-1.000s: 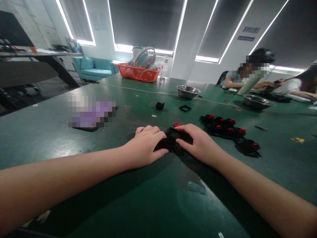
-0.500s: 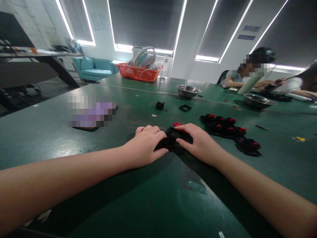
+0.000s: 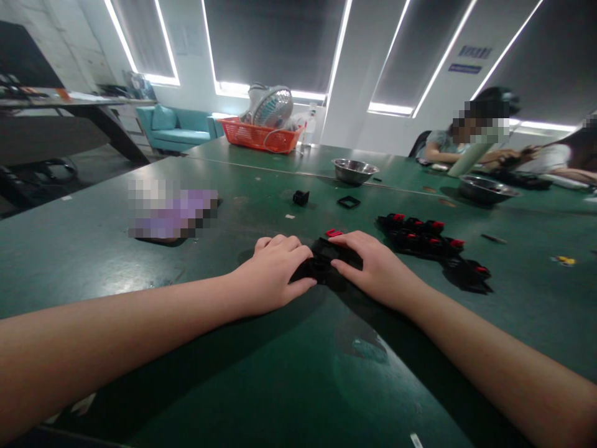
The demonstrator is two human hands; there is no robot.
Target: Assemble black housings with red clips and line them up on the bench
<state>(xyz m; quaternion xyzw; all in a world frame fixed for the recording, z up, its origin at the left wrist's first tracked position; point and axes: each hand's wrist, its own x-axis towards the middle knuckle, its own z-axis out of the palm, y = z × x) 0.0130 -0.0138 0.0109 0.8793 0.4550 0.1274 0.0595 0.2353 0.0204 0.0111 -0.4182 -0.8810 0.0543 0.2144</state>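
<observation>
My left hand (image 3: 280, 270) rests low over the green table, its thumb and fingers closed around the left end of a black plastic part (image 3: 321, 267). From the other side, my right hand (image 3: 373, 264) grips a black square frame (image 3: 326, 249) that meets this part at an angle. Whether the two pieces are joined I cannot tell, since the fingers cover much of them. Just beyond my right fingertips lies a small red clip (image 3: 334, 233). To the right, several black parts with red clips (image 3: 420, 236) sit in rows, and one more (image 3: 469, 272) lies nearer me.
Farther off on the green table (image 3: 233, 386) are a small black block (image 3: 301, 198), a black square frame piece and two steel bowls (image 3: 355, 171). A purple phone-like object (image 3: 180, 214) lies left. An orange basket (image 3: 261, 135) holds a fan. People sit at far right.
Almost nothing differs. Both hands keep the same hold on the black pieces, and the view has shifted only very slightly.
</observation>
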